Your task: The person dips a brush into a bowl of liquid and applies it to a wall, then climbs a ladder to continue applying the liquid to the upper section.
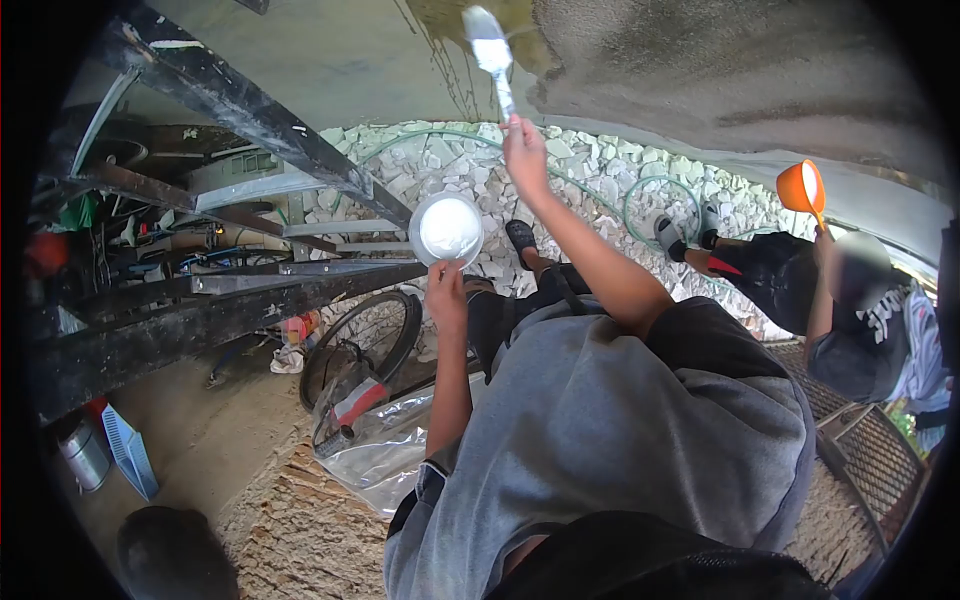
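Observation:
My left hand grips the near edge of a round container with white stuff inside, held above the stones. Farther up, my right hand is closed around the handle of a brush coated in white. The brush is raised in front of the wall, beside a damp, yellowish patch with dark drips. Whether the bristles touch the wall I cannot tell.
Dark metal beams slant across the left, near a bicycle wheel and plastic sheeting. White rubble with a green hose lines the wall. A person at right holds an orange pot.

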`<action>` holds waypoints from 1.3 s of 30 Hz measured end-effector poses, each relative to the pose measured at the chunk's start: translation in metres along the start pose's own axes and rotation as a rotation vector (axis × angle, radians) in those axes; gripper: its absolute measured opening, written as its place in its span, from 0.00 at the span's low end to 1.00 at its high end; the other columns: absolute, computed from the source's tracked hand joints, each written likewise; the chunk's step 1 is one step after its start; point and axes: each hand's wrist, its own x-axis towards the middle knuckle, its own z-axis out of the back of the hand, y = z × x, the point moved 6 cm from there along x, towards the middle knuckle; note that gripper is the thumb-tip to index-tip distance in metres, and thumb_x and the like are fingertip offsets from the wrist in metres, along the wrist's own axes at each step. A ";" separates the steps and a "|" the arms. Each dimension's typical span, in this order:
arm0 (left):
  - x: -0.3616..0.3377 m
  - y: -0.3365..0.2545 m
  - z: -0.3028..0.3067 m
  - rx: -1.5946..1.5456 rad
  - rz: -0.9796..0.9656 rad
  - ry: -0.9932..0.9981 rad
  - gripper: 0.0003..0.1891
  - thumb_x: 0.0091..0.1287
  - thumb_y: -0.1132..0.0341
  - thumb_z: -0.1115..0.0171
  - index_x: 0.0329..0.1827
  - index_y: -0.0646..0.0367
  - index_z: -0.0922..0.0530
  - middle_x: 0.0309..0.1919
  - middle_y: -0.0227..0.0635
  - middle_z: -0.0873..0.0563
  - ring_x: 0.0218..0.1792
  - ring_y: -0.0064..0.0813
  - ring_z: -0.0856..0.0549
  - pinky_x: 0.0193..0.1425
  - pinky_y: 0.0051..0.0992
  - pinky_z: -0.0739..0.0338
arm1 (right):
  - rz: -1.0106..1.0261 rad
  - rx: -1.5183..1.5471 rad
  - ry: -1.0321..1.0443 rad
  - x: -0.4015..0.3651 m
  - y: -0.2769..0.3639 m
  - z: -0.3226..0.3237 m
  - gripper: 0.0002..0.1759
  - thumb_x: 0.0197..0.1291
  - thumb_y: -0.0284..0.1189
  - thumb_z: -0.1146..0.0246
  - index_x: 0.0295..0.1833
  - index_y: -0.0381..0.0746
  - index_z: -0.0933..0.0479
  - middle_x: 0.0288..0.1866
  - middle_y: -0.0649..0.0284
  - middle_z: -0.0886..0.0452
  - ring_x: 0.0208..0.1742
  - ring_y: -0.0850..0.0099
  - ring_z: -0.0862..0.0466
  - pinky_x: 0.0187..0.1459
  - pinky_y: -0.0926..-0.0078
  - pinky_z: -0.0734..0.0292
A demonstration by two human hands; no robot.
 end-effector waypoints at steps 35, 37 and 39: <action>-0.002 0.013 0.004 0.009 0.030 -0.035 0.14 0.62 0.80 0.28 0.48 0.53 0.12 0.42 0.39 0.18 0.40 0.40 0.15 0.43 0.35 0.20 | -0.039 0.026 -0.232 -0.001 -0.031 -0.018 0.24 0.83 0.42 0.47 0.32 0.39 0.30 0.23 0.73 0.34 0.28 0.81 0.35 0.31 0.74 0.37; -0.002 0.022 -0.003 0.002 0.034 -0.031 0.14 0.62 0.80 0.28 0.48 0.53 0.11 0.42 0.38 0.18 0.40 0.39 0.15 0.43 0.35 0.20 | 0.004 0.014 -0.261 0.006 -0.073 -0.006 0.23 0.83 0.40 0.46 0.32 0.39 0.30 0.24 0.72 0.35 0.29 0.81 0.36 0.31 0.74 0.37; 0.000 0.031 -0.011 -0.007 0.049 -0.040 0.14 0.62 0.81 0.28 0.48 0.53 0.11 0.41 0.38 0.19 0.40 0.38 0.16 0.43 0.35 0.20 | 0.081 -0.010 -0.304 0.018 -0.104 0.006 0.24 0.83 0.40 0.46 0.32 0.38 0.30 0.24 0.71 0.34 0.29 0.79 0.36 0.31 0.72 0.37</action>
